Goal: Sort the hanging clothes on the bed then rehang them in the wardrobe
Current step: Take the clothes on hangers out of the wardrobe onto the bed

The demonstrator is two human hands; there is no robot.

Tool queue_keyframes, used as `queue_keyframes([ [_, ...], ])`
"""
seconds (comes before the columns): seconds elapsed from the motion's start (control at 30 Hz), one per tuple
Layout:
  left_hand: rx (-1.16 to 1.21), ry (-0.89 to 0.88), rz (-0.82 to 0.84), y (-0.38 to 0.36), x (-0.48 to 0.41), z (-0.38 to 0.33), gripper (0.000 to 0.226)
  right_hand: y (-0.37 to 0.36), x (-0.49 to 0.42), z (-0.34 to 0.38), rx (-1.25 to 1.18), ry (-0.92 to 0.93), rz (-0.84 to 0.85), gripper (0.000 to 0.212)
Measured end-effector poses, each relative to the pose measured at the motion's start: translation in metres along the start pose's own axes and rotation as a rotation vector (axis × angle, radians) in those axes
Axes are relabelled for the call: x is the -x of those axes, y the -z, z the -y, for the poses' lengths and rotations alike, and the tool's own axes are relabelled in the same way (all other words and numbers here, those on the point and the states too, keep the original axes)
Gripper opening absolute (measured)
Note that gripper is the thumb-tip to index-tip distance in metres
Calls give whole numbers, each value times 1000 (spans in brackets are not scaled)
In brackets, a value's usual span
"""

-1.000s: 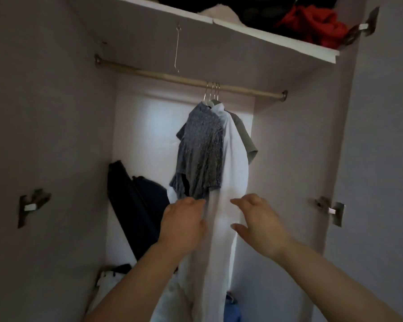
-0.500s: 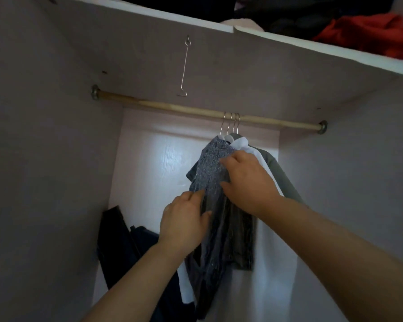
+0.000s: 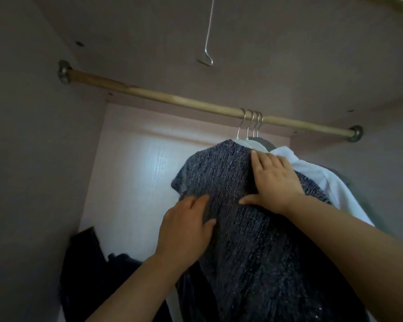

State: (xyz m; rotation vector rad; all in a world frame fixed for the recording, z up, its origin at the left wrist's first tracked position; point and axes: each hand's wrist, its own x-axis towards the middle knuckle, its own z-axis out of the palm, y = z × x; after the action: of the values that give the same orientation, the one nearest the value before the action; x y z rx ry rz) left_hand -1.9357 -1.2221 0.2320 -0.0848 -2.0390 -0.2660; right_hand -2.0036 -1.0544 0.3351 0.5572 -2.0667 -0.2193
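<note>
Since the earlier frame, right hand [image 3: 273, 182] was slid up to 1 o'clock, flat and open on grey knit top [image 3: 230, 182]; left hand [image 3: 186, 231] spread lower, gripping nothing. Top hung vertically from rail [image 3: 172, 99], right hand nearer hangers [image 3: 250, 126].

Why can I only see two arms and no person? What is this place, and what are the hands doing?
The camera sits on the person's head and looks forward, so you see only their arms. They are reaching into a wardrobe. A wooden rail runs across it, and clothes hang from it on metal hooks. Both hands lie flat on a dark speckled top: the left hand lower, the right hand near its shoulder. Behind it hangs a white shirt. Neither hand grips anything; the fingers are spread.
</note>
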Motion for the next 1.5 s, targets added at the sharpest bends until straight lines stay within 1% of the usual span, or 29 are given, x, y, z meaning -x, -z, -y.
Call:
queue_keyframes([
  [0.07, -19, 4, -3, -5, -5, 5, 55, -12, 2, -15, -33, 14, -21, 114],
  [0.2, -72, 22, -11, -12, -21, 6, 57, -32, -4, -33, -98, -9, -118, 98],
  [0.3, -106, 28, -2, -13, -32, 0, 58, -40, -17, -39, -94, -19, -197, 85],
  [0.43, -177, 28, -23, -7, -46, -3, 58, -47, -35, -51, -110, 41, -281, 69],
  [0.53, -243, 38, -46, 0, -54, -2, 59, -51, -40, -59, -170, 76, -307, 66],
  [0.67, -311, 55, -74, 12, -64, -3, 61, -42, -42, -63, -348, 79, -398, 63],
  [0.8, -319, 68, -221, 32, -78, -11, 69, -23, -44, -66, -507, 55, -454, 62],
  [0.87, -332, 60, -315, 42, -82, -16, 74, -16, -37, -65, -550, 72, -478, 63],
  [0.93, -374, 33, -355, 49, -80, -20, 80, -13, -23, -61, -586, 110, -488, 64],
  [1.07, -451, 10, -258, 51, -49, -24, 88, -21, 19, -51, -571, 205, -479, 64],
  [1.2, -483, -45, -218, 38, 6, -20, 83, -39, 69, -41, -562, 258, -488, 62],
  [1.33, -413, -2, -169, 21, 64, -25, 81, -61, 117, -31, -605, 307, -434, 58],
  [1.5, -296, 18, -83, 3, 128, -37, 79, -71, 192, -22, -616, 282, -312, 53],
])
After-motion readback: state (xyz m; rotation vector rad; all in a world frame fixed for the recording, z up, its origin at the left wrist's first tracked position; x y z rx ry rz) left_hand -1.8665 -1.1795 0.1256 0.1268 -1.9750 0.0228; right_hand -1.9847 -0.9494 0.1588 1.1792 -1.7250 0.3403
